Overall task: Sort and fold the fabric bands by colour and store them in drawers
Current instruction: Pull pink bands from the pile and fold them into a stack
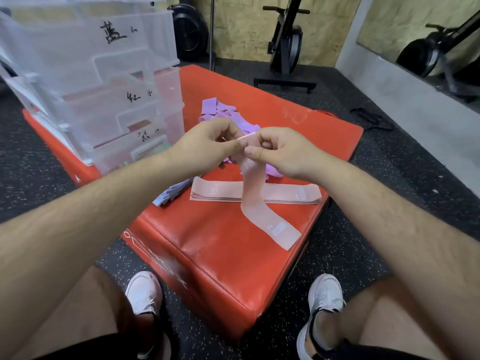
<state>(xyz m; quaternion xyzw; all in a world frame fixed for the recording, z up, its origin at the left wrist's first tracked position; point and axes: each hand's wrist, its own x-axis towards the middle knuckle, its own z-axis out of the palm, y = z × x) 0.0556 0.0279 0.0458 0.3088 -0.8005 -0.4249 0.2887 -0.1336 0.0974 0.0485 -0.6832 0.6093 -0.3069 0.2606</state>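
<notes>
Nearest, the pink band (255, 203) is draped onto the red box (207, 242). Above the box its top is pinched by left hand (207, 146) and right hand (283, 152), both grips clamped on it. Farther back on the box, a pink stack (215, 192), purple pile (220, 110) and drawers (104, 87) are set.

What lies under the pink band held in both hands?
A flat stack of pink bands on the red mat; the held band, pinched by left hand and right hand, crosses it and hides its middle.

Speckled floor (345, 162), perhaps chipboard walls (244, 29)
</notes>
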